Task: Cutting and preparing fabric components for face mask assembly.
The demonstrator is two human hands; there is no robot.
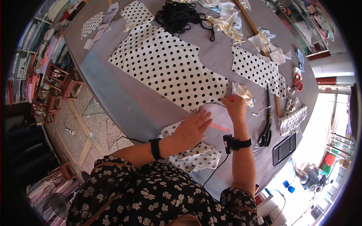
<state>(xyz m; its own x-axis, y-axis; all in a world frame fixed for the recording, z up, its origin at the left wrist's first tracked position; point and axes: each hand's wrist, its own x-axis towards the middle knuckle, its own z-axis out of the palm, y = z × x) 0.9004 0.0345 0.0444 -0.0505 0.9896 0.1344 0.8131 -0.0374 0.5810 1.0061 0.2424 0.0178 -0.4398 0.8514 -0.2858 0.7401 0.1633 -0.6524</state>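
Observation:
A large white fabric panel with black dots (172,70) lies flat across the grey table. My right hand (237,107) pinches at its lower right corner, where the panel meets a pale, curved-edged piece (222,113) with a pinkish-red strip on it. Whether the fingertips hold one or both layers is hidden. My left hand (192,127) rests palm down, fingers spread, beside the left side of that pale piece. Crumpled dotted fabric (198,158) lies under and below my left wrist. Both wrists wear black bands.
Black-handled shears (265,132) and a dark phone-like object (284,149) lie at right, with red-handled scissors (297,83) farther up. A wooden strip (249,17) runs under scraps and a smaller dotted piece (258,69). Black cord (181,17) is heaped at the far side.

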